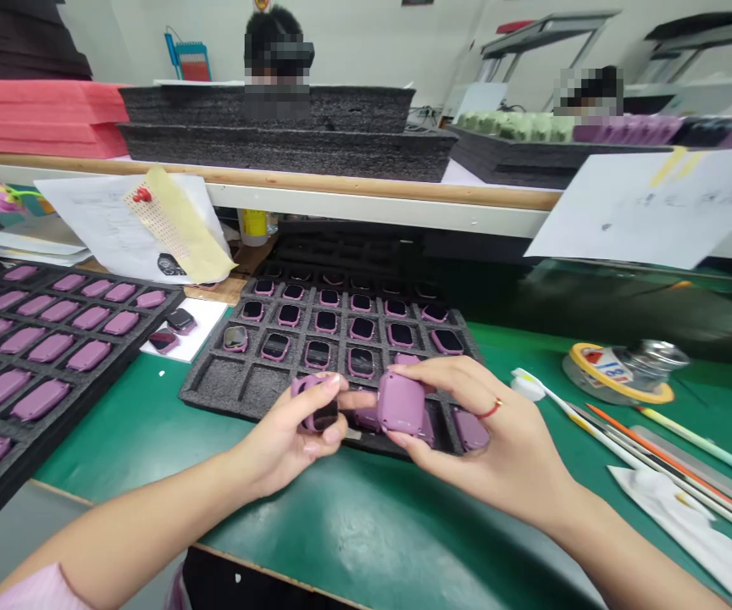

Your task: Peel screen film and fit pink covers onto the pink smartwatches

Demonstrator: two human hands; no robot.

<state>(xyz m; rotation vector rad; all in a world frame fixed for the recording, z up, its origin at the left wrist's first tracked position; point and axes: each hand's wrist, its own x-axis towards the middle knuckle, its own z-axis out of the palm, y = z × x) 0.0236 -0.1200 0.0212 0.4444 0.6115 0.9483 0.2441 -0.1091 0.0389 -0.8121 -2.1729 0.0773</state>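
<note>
My left hand is closed on a purple watch case with a dark glass face, pinched between thumb and fingers. In my right hand is another purple watch case, its plain purple side facing me, gripped between thumb and fingers. Both cases are above the near edge of a black foam tray. Purple cases with dark screens sit in many of its compartments; two at the near left hold nothing. More purple cases lie under my right hand, partly hidden by it.
Another foam tray of purple cases stands at left. Two watch cases lie on white paper. At right are a metal-topped dispenser, brushes and crumpled tissue. A shelf edge crosses behind; people sit beyond.
</note>
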